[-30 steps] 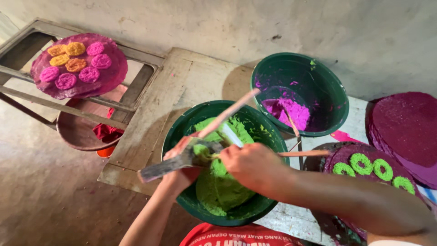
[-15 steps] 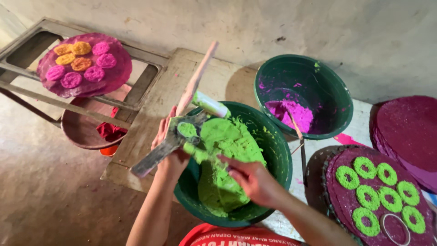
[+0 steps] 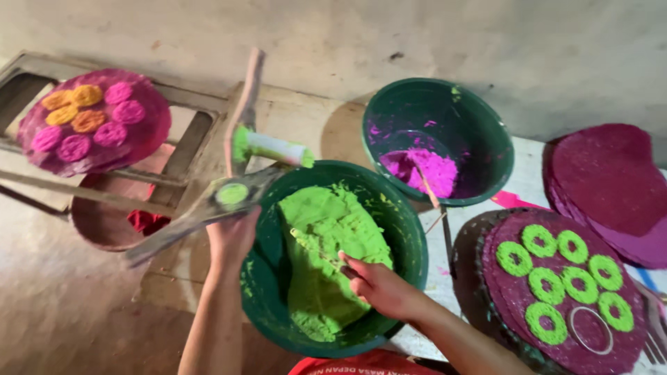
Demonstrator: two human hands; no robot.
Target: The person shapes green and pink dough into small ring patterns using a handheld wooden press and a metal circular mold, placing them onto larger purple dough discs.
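Concrete floor and a rough grey wall behind; you're working over a worn slab surface [image 3: 153, 76] seen from the head view.

Your left hand [image 3: 233, 236] is clamped around a metal press tool [image 3: 229, 194], fingers wrapped tight on its long handle. A plug of green dough sits in the tool's round cup, and a green-smeared cylinder plunger [image 3: 274, 147] sticks out to the side on the hinged wooden arm, which is raised. Tool is held just over the left rim of the big green bowl [image 3: 260, 305].

Your right hand [image 3: 379, 285] is down inside that bowl, fingers pinched narrow on a thin stick [image 3: 316, 251], tip pressed into the green dough [image 3: 326, 250]. Dough fills most of the bowl, heaped toward the centre.

Second green bowl [image 3: 486, 139] sits just behind and to the right, nearly touching the first; pink dough [image 3: 424, 170] in its bottom with a stick leaning in it.

Right of you: round purple tray [image 3: 514, 305] carrying green dough rings [image 3: 566, 278], plus one bare metal ring [image 3: 590, 330] near the tray's front edge. Behind it, a stack of bare purple trays [image 3: 611, 187].

Far left: another purple tray [image 3: 149, 132] resting on a metal frame, loaded with pink and orange moulded pieces [image 3: 87, 114]. Under the frame, a brown basin [image 3: 94, 226] with a red cloth in it.
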